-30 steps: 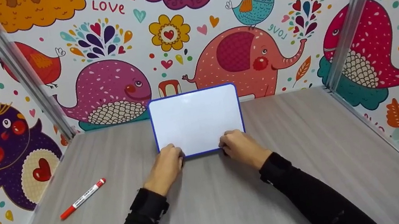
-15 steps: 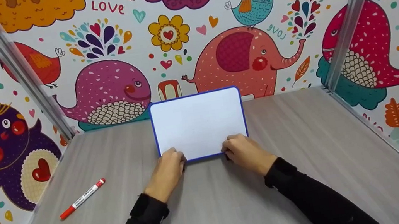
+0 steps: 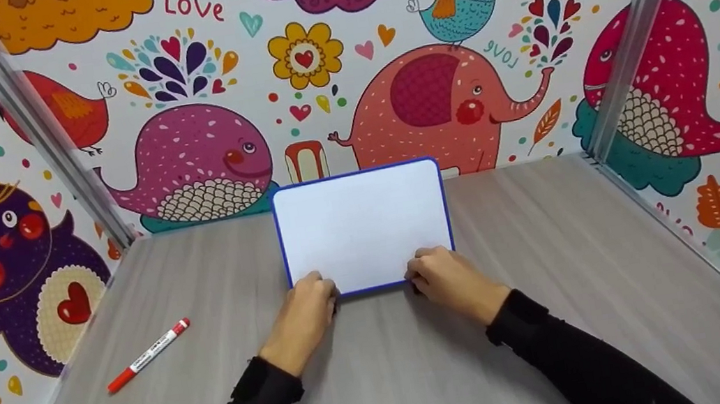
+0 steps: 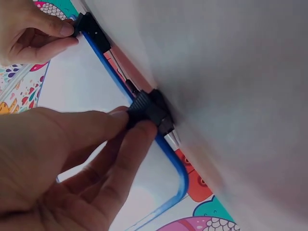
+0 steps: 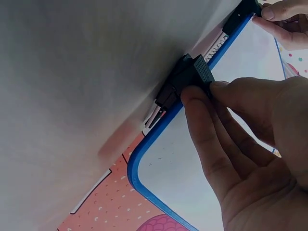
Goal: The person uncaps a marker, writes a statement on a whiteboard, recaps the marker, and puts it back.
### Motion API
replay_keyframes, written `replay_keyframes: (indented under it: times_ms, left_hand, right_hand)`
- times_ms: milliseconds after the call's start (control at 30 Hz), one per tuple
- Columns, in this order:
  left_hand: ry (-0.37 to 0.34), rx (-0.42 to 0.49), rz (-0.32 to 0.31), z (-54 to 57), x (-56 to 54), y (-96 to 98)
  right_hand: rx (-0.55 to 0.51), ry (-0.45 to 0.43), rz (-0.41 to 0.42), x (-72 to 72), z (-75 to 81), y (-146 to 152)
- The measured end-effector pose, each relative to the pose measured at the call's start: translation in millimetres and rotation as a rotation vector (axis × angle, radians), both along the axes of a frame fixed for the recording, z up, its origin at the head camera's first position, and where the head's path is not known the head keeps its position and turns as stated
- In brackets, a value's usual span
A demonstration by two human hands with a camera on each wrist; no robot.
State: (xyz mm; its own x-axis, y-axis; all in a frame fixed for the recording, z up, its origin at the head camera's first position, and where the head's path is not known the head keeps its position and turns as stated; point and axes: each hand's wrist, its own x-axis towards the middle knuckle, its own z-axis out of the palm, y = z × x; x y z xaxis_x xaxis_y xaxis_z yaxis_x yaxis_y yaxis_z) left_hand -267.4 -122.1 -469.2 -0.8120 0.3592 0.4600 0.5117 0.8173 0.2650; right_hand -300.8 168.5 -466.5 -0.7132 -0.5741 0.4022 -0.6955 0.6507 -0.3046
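A whiteboard [image 3: 363,226] with a blue rim faces me in the head view, tilted up at the middle of the table. My left hand [image 3: 301,321] is at its lower left corner. In the left wrist view that hand pinches a black plastic clip [image 4: 150,109] on the board's lower edge between thumb and fingers. At the lower right, my right hand [image 3: 457,285] pinches a matching black clip [image 5: 196,77], plain in the right wrist view. A thin metal rod or wire runs along the edge between the clips. Whether the board's lower edge touches the table cannot be told.
A red and white marker [image 3: 149,355] lies on the table [image 3: 385,381] to the left. Printed walls [image 3: 199,161] with cartoon animals close in the back and both sides. Metal posts [image 3: 627,45] stand at the two back corners.
The whiteboard and both hands have come slightly nearer to me, with the right hand also shifting a little to the right. Both hands keep their hold; the marker stays put.
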Motion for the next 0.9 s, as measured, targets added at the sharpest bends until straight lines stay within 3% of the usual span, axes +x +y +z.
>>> replay_keyframes:
  times_ms: [567, 900]
  left_hand:
    - [0.042, -0.02, -0.052, -2.0, 16.0, 1.1]
    - [0.025, -0.019, -0.084, -0.6, 27.6, 2.8]
  right_hand:
    - [0.006, -0.007, 0.015, 16.6, 0.5, 10]
    - [0.016, -0.05, 0.044, 28.2, 2.3, 18]
